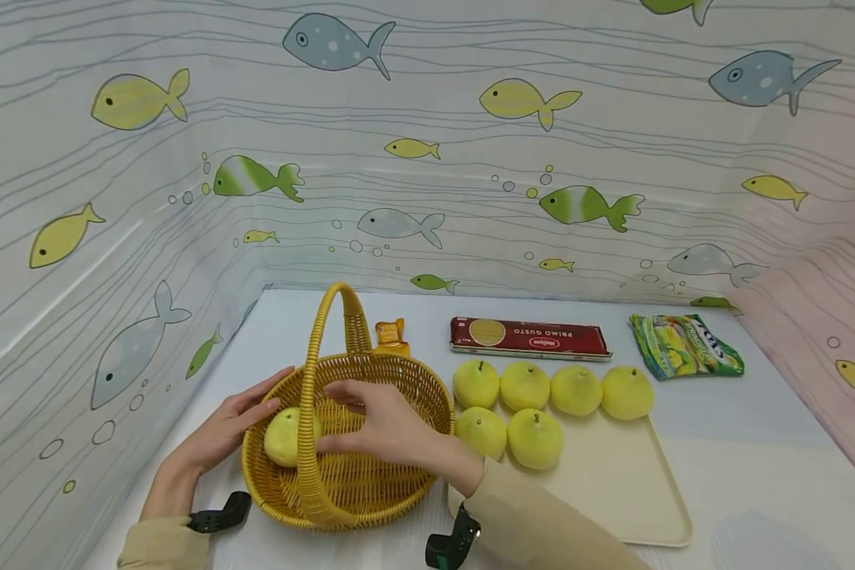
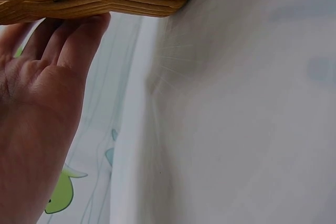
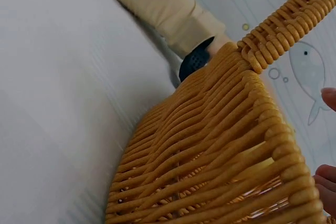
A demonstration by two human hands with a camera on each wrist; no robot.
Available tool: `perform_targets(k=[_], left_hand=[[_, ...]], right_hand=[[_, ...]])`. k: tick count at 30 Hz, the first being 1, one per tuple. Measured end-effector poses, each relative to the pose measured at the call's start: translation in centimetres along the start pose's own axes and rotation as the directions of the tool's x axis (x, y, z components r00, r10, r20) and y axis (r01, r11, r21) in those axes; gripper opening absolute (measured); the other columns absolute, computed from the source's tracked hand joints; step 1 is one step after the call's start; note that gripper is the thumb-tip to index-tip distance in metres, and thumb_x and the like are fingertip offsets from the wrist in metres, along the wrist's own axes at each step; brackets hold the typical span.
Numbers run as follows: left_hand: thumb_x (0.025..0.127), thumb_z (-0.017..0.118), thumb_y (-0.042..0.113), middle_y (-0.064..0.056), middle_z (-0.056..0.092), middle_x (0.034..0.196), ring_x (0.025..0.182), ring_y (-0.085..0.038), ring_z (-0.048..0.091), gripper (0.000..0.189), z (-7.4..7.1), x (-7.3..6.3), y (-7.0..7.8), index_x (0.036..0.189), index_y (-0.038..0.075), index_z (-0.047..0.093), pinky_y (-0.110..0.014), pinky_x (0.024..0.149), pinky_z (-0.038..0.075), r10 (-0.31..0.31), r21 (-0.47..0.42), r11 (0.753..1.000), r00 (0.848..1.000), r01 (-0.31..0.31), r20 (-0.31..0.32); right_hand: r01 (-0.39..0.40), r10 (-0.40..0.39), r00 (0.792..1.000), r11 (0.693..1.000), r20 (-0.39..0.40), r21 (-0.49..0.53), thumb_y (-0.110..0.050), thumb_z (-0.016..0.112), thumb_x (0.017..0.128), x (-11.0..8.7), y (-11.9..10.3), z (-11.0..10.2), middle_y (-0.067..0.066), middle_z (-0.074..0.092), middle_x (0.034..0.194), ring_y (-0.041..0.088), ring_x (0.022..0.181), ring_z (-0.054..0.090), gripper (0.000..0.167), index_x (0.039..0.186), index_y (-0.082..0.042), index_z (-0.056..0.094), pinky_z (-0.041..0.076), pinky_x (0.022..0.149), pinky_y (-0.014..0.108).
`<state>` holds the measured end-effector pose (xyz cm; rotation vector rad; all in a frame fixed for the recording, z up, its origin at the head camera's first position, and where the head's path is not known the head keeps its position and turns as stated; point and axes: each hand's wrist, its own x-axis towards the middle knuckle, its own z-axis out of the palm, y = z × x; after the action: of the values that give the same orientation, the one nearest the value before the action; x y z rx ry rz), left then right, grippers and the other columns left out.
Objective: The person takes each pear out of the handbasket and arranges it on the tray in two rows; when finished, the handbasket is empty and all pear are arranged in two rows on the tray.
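A yellow wicker basket [image 1: 370,518] with a tall arched handle stands at the left front of the table. My left hand [image 1: 221,427] grips its left rim, thumb over the inner side; the left wrist view has the fingers [image 2: 79,45] against the outside of the weave. One round yellow-green pear [image 1: 281,439] lies in the basket on the left, partly behind the handle. Over the basket, my right hand [image 1: 392,419] holds nothing, thumb and fingers spread apart near the handle, to the right of the pear. Only some of its fingertips [image 3: 328,98] show in the right wrist view.
Right of the basket, a cream tray [image 1: 613,483] bears several more yellow pears [image 1: 534,438] in two rows. Behind it lie a dark red biscuit pack [image 1: 530,336] and a green-yellow bag [image 1: 684,346]. An orange packet [image 1: 392,336] sits behind the basket. Fish-printed walls [image 1: 470,182] enclose the table.
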<state>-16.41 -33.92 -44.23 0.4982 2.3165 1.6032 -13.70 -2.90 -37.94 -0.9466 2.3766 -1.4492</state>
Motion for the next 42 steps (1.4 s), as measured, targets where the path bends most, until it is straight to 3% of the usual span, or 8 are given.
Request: perform_targets(k=[6, 10, 22, 28, 33, 38, 40, 42], left_hand=[[0.108, 0.044, 0.018, 0.000, 0.029, 0.164, 0.136, 0.013, 0.035, 0.052, 0.1, 0.1, 0.0, 0.158, 0.022, 0.032, -0.008, 0.103, 0.035, 0.008, -0.020, 1.000, 1.000, -0.007, 0.009], [0.108, 0.044, 0.018, 0.003, 0.030, 0.163, 0.136, 0.013, 0.035, 0.052, 0.1, 0.0, 0.1, 0.158, 0.022, 0.032, -0.009, 0.102, 0.036, 0.004, -0.024, 1.000, 1.000, -0.004, 0.003], [0.108, 0.044, 0.018, 0.002, 0.031, 0.163, 0.136, 0.012, 0.036, 0.052, 0.1, 0.2, -0.1, 0.158, 0.023, 0.032, -0.009, 0.103, 0.036, 0.012, -0.009, 1.000, 1.000, -0.012, 0.007], [0.108, 0.044, 0.018, 0.004, 0.032, 0.163, 0.136, 0.013, 0.035, 0.052, -0.2, 0.0, 0.1, 0.158, 0.022, 0.032, -0.008, 0.102, 0.035, 0.017, -0.006, 1.000, 1.000, -0.017, 0.000], [0.108, 0.043, 0.017, 0.003, 0.031, 0.163, 0.137, 0.013, 0.035, 0.052, -0.1, -0.1, 0.1, 0.158, 0.022, 0.031, -0.008, 0.103, 0.035, 0.017, -0.011, 1.000, 1.000, -0.017, 0.001], [0.108, 0.043, 0.017, 0.001, 0.029, 0.164, 0.137, 0.013, 0.034, 0.052, 0.1, 0.0, 0.1, 0.158, 0.023, 0.031, -0.007, 0.103, 0.035, 0.014, -0.006, 1.000, 1.000, -0.014, 0.003], [0.108, 0.043, 0.018, 0.001, 0.029, 0.164, 0.137, 0.014, 0.034, 0.052, 0.1, 0.0, 0.1, 0.158, 0.023, 0.031, -0.007, 0.102, 0.035, 0.012, -0.002, 1.000, 1.000, -0.012, 0.001], [0.108, 0.043, 0.018, 0.001, 0.029, 0.164, 0.137, 0.014, 0.034, 0.052, 0.1, -0.1, 0.1, 0.158, 0.023, 0.031, -0.007, 0.102, 0.035, 0.010, 0.000, 1.000, 1.000, -0.010, -0.001]], right_hand=[[-0.036, 0.036, 0.999, 0.999, 0.023, -0.004, -0.028, 0.080, 0.085, 1.2, -0.1, 1.0, 0.000, 0.060, 0.141, 0.010, 0.127, 0.057, 0.065, 0.142, -0.011, 0.054, 0.045, 0.104, 0.021], [-0.043, 0.044, 0.999, 0.999, 0.021, -0.018, -0.033, 0.081, 0.084, 1.9, -0.3, 1.6, 0.000, 0.060, 0.140, 0.010, 0.126, 0.058, 0.067, 0.142, -0.012, 0.055, 0.046, 0.103, 0.021], [0.057, -0.074, 0.995, 0.974, -0.072, -0.218, -0.037, 0.082, 0.083, 2.6, 1.6, 3.9, 0.002, 0.066, 0.132, 0.012, 0.115, 0.064, 0.065, 0.137, -0.009, 0.059, 0.050, 0.092, 0.016], [0.082, -0.106, 0.991, 0.966, -0.085, -0.245, -0.038, 0.082, 0.082, 3.1, 1.8, 4.4, 0.002, 0.067, 0.129, 0.009, 0.110, 0.065, 0.065, 0.136, -0.009, 0.059, 0.048, 0.088, 0.013], [0.117, -0.128, 0.992, 0.947, -0.018, -0.299, -0.041, 0.080, 0.084, 3.3, 2.2, 4.6, -0.001, 0.070, 0.119, 0.002, 0.102, 0.064, 0.060, 0.132, -0.011, 0.060, 0.046, 0.084, 0.008], [0.173, -0.161, 0.985, 0.927, 0.065, -0.333, -0.042, 0.079, 0.085, 3.3, 2.5, 4.7, -0.010, 0.062, 0.095, -0.002, 0.078, 0.054, 0.037, 0.106, -0.016, 0.062, 0.039, 0.065, 0.005], [0.179, -0.160, 0.983, 0.924, 0.085, -0.338, -0.043, 0.079, 0.085, 3.3, 2.5, 4.8, -0.010, 0.059, 0.094, -0.001, 0.077, 0.052, 0.036, 0.103, -0.016, 0.062, 0.039, 0.065, 0.006], [0.192, -0.163, 0.981, 0.913, 0.108, -0.361, -0.045, 0.078, 0.085, 3.3, 2.5, 4.8, -0.009, 0.063, 0.102, -0.001, 0.088, 0.056, 0.040, 0.109, -0.016, 0.064, 0.042, 0.075, 0.006]])
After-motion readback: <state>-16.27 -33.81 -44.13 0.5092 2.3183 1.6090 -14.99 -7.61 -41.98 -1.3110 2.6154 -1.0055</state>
